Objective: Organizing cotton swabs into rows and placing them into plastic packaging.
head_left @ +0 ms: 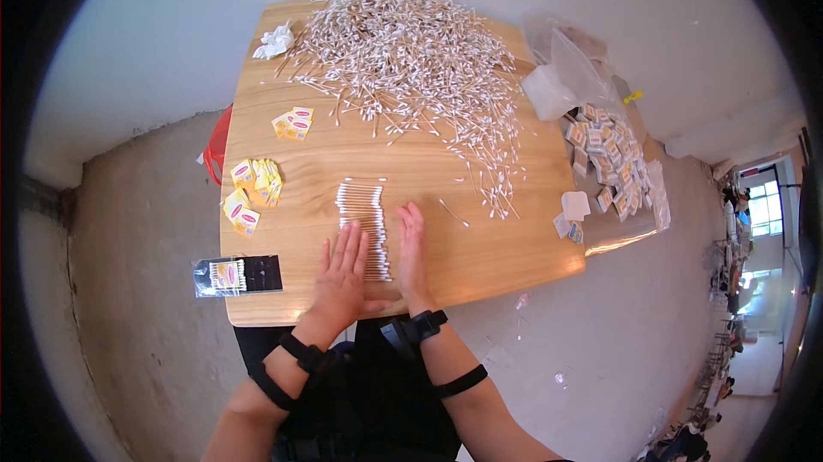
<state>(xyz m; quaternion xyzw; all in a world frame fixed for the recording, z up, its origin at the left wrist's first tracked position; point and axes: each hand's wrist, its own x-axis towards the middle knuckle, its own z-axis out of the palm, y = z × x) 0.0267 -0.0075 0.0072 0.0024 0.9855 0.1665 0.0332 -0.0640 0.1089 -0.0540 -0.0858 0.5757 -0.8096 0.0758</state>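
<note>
A row of cotton swabs lies side by side on the wooden table near its front edge, running away from me. My left hand rests flat over the near left part of this row, fingers stretched forward and covering some swabs. Along the row's right side, my right hand stands on its edge with straight fingers, palm turned toward the swab tips. Neither hand grips anything. To the right of my right hand, a single loose swab lies on the wood.
A large heap of swabs covers the far side. Yellow-and-white cards and crumpled tissue are at left; a packet of swabs overhangs the left edge. At right, a clear bag adjoins many small packed bundles.
</note>
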